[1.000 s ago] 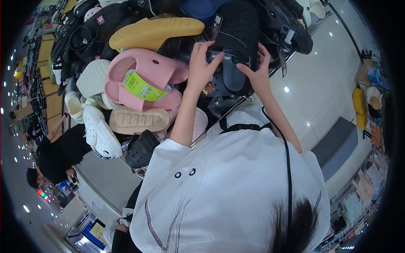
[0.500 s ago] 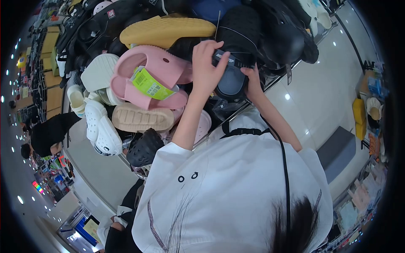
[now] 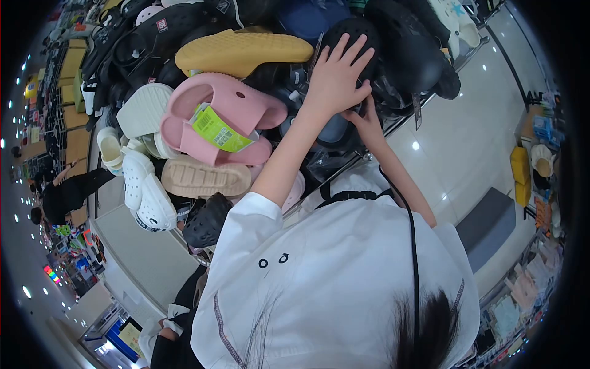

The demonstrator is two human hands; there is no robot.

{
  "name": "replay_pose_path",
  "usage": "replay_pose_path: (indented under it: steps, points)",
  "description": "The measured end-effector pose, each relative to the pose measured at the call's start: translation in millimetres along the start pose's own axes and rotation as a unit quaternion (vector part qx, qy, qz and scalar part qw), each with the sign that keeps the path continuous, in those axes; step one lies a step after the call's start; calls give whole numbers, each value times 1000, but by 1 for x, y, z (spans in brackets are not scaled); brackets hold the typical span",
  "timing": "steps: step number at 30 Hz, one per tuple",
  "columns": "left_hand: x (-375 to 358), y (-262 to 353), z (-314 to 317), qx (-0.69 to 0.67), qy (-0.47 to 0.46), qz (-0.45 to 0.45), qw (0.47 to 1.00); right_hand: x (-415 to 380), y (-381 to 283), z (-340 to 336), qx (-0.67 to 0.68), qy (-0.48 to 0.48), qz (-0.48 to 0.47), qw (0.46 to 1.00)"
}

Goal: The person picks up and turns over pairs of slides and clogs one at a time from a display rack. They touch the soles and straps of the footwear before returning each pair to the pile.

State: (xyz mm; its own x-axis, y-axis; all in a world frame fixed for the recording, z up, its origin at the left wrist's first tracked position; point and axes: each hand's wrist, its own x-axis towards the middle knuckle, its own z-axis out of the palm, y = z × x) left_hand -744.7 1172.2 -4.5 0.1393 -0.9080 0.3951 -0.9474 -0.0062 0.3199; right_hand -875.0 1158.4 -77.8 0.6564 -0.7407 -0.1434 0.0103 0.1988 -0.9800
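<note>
My left hand (image 3: 335, 77) lies flat with its fingers spread on top of a black perforated clog (image 3: 358, 27) in a heap of shoes. Just below it, my right hand (image 3: 364, 120) curls around the lower edge of the same clog, whose dark grey inside (image 3: 335, 130) shows beneath my left wrist. A hang tag (image 3: 418, 111) dangles to the right of my hands. How tightly the right fingers grip is partly hidden by my left hand.
A pair of pink slides (image 3: 221, 101) with a green tag (image 3: 215, 128), a yellow slide (image 3: 243, 52), a beige slide (image 3: 196, 177) and white clogs (image 3: 147, 197) fill the bin to the left. Shiny floor (image 3: 467, 123) and a grey bench (image 3: 488, 221) lie to the right. Another person (image 3: 67, 194) stands far left.
My left hand let go of the clog's strap and moved up, spreading flat over the clog's top. My right hand slid lower under it.
</note>
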Motion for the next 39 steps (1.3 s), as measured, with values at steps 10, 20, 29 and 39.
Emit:
replay_pose_path:
  steps: [10, 20, 29, 39]
  points:
    - [-37, 22, -1, -2, 115, -192, 975, 34, -63, -37, -143, 83, -202, 965]
    - [-44, -8, -16, -209, 96, -268, 935, 86, -54, -39, -87, -14, -97, 991]
    - [-37, -22, -28, -691, 124, -373, 607, 67, -81, -9, 39, -40, -16, 998]
    - [-47, -33, -40, -695, 82, -425, 575, 58, -98, 22, 84, 30, -35, 995]
